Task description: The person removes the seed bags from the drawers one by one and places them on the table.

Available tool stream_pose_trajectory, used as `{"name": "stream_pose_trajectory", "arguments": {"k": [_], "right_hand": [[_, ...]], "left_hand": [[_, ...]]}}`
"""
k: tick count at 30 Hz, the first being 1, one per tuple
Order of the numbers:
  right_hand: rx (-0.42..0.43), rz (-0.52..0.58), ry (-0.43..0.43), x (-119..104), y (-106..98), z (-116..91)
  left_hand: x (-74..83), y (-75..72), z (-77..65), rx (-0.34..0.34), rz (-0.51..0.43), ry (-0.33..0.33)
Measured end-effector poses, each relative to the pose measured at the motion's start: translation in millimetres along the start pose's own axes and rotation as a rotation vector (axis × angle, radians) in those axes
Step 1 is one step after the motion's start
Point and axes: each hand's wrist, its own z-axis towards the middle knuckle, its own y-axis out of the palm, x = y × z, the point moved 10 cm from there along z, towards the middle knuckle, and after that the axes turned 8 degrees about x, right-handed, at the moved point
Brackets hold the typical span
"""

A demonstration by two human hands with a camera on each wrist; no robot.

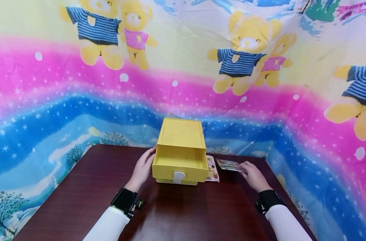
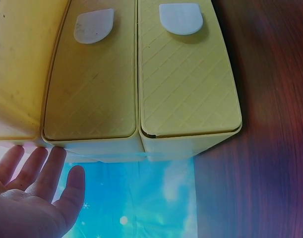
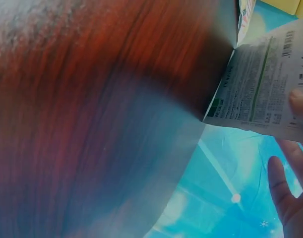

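A yellow drawer box (image 1: 183, 132) stands on the table, its upper drawer (image 1: 165, 170) pulled out towards me. My left hand (image 1: 141, 170) lies along the box's left side. In the left wrist view, that hand's fingers (image 2: 48, 176) are extended, with their tips at the side wall, and two closed drawer fronts (image 2: 191, 84) bear white pulls. To the right of the box, my right hand (image 1: 253, 175) pinches a flat printed packet (image 1: 228, 164) by its edge. The right wrist view gives the packet's back (image 3: 260, 89), covered in small print; part of this hand is cut off.
Another printed packet (image 1: 212, 169) lies on the dark wooden table (image 1: 183, 214), beside the box's right side. A cloth (image 1: 246, 117) with bears and snowflakes hangs behind and around the table.
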Motion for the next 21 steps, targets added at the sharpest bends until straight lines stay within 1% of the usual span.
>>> {"name": "stream_pose_trajectory", "arguments": {"k": [9, 16, 21], "right_hand": [[-0.083, -0.011, 0.031, 4, 15, -6], [-0.16, -0.016, 0.05, 7, 26, -8], [-0.2, -0.031, 0.083, 10, 32, -10]], "left_hand": [[1.0, -0.2, -1.5, 0.012, -0.002, 0.019], [0.5, -0.1, -1.4, 0.012, -0.005, 0.005], [0.7, -1.1, -1.9, 0.013, -0.003, 0.015]]}}
